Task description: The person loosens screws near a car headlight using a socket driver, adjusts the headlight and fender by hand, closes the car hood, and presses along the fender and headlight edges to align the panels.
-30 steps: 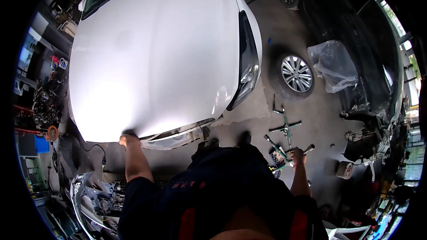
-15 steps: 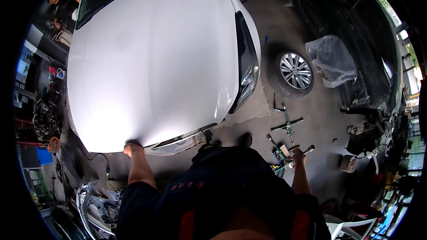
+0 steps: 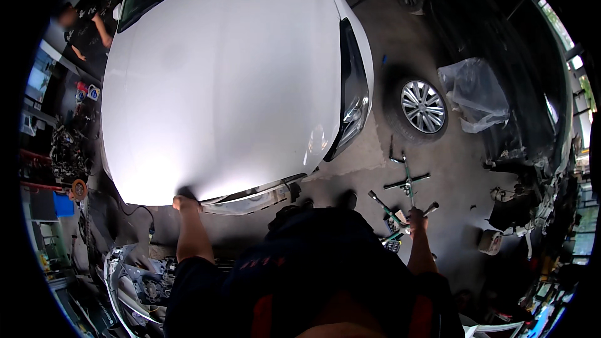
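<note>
At the front edge of a white car hood [image 3: 219, 87], my left hand [image 3: 185, 203] touches the panel. A dark shadow lies around its fingertips, so the fingers are hard to make out. My right hand [image 3: 417, 219] is out to the right, closed around a four-way lug wrench [image 3: 383, 204] with green and metal arms, held above the floor. A second four-way lug wrench [image 3: 407, 183] lies on the ground just beyond it. Partly behind the held wrench, a case of small tools [image 3: 393, 245] sits on the floor.
A wheel with a silver rim [image 3: 423, 107] lies flat beside the headlight [image 3: 354, 103]. Clear plastic sheeting [image 3: 474, 95] hangs by a dark car [image 3: 501, 37] on the right. Another person [image 3: 87, 34] stands at the far left. Car parts [image 3: 141, 281] lie at the lower left.
The view has shifted slightly, moving the car and wheel a little right in the picture. The other person's arms have changed position. My hands stay on the hood and the wrench.
</note>
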`<state>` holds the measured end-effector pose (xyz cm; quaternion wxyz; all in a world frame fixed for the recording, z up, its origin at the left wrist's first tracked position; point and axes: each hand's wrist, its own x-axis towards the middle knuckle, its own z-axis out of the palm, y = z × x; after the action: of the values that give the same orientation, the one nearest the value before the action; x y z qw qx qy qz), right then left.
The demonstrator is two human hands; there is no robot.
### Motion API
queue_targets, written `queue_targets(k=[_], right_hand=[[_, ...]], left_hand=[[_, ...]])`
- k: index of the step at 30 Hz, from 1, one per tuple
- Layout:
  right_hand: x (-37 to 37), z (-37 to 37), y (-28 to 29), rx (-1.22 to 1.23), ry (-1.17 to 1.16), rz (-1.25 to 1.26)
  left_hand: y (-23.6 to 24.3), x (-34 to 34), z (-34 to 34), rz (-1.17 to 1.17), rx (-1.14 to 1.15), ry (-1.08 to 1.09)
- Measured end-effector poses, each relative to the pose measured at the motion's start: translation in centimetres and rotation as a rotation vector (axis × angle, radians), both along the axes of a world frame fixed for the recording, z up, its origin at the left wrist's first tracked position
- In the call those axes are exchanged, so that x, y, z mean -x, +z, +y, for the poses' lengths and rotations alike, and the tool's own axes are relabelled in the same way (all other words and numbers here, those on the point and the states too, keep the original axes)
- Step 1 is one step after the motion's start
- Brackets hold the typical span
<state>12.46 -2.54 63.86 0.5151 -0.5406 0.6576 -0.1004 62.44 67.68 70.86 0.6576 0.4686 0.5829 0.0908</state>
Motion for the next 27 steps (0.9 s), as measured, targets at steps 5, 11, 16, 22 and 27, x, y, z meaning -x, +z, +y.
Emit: queue_targets(k=[5,11,16,22,27], right_hand=[[-1.1,0.2,-0.3,0.005,0.039,0.021],[-3.5,2.5,1.7,0.054,0.023,0.004],[-4.8,5.2,3.3,0.114,-0.019,-0.012],[-3.3,6.0,2.3,0.04,-0.063,0.014],[-1.2,6.0,0.5,0.055,-0.071,-0.097]], left_hand=[[1.4,-0.4,-1.7,0.039,-0.001,0.111],[0.7,-0.6,-2.0,0.088,-0.051,0.174],[0.3,-0.3,-1.8,0.101,-0.086,0.183],[-0.2,0.1,-1.8,0.119,-0.127,0.148],[-1.0,0.6,-0.9,0.172,-0.198,0.068]])
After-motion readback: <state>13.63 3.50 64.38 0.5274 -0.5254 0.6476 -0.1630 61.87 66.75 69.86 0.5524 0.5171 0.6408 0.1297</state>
